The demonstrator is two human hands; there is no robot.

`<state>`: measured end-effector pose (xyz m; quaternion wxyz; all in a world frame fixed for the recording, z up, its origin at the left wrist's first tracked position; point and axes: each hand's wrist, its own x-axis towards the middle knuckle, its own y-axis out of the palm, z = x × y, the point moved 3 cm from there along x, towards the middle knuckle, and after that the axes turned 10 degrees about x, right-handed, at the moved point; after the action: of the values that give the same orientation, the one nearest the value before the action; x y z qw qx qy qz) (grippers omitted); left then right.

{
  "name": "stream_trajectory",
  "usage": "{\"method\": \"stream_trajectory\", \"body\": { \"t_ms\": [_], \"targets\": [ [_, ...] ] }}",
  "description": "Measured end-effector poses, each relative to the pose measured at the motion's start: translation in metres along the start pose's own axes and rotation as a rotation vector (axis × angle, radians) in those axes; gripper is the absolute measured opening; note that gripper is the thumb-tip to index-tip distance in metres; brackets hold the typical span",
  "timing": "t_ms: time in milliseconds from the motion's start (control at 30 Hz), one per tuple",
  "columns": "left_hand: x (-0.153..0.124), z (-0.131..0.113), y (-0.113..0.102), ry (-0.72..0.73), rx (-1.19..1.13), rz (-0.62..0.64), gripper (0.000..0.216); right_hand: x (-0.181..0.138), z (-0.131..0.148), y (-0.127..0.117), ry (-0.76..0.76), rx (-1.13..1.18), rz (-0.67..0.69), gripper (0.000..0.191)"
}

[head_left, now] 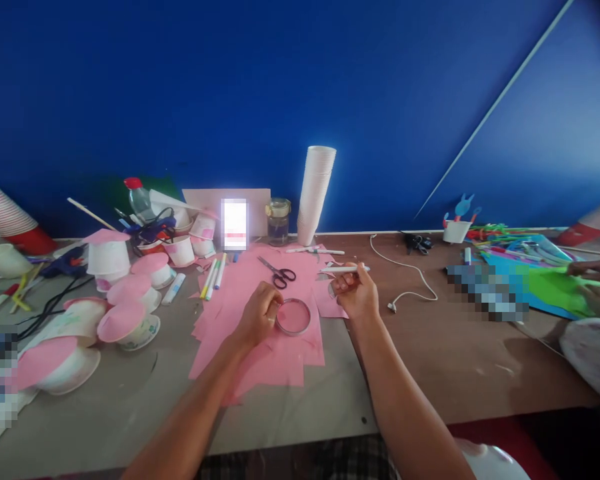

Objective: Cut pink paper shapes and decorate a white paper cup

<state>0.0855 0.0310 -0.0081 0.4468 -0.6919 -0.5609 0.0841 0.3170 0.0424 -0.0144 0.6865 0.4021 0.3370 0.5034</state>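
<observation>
Over the layered pink paper sheets (265,363), my left hand (261,313) has its fingers closed at the left edge of a round ring (294,316) with a thin grey rim. Pink paper shows through the ring's middle. My right hand (357,293) is wrapped round a slim white pen (347,269), which points left. Just beneath that hand lies a loose pink paper piece (330,301). Dark-handled scissors (280,275) rest on the sheets above the ring. Several markers (214,277) lie at the paper's left side.
A tall stack of white cups (317,193) stands behind the paper, beside a glass jar (279,223) and a bright, blurred screen (235,224). Pink-topped paper cups (125,323) crowd the left. A white cable (405,267) lies right. Another person's hands (597,283) touch green paper (555,287).
</observation>
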Motion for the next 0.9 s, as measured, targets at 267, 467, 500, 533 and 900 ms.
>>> {"method": "stream_trajectory", "body": {
  "t_ms": [267, 467, 500, 533, 900],
  "targets": [
    [-0.005, -0.002, 0.012, 0.042, 0.393, 0.344, 0.090, -0.005, -0.009, 0.008, 0.056, -0.032, 0.013, 0.021],
    [-0.005, -0.004, 0.019, 0.029, 0.489, 0.423, 0.087, -0.002, -0.007, 0.006, 0.040, -0.050, -0.006, 0.016],
    [-0.005, -0.004, 0.020, 0.023, 0.494, 0.429, 0.084, -0.001, -0.007, 0.005, 0.029, -0.055, -0.002, 0.014],
    [-0.005, -0.004, 0.020, 0.017, 0.499, 0.434, 0.082, 0.000, -0.007, 0.005, 0.019, -0.060, 0.003, 0.013],
    [-0.002, -0.011, 0.023, -0.013, 0.515, 0.408, 0.060, 0.000, -0.012, 0.004, -0.063, -0.296, 0.011, 0.014]
  ]
}}
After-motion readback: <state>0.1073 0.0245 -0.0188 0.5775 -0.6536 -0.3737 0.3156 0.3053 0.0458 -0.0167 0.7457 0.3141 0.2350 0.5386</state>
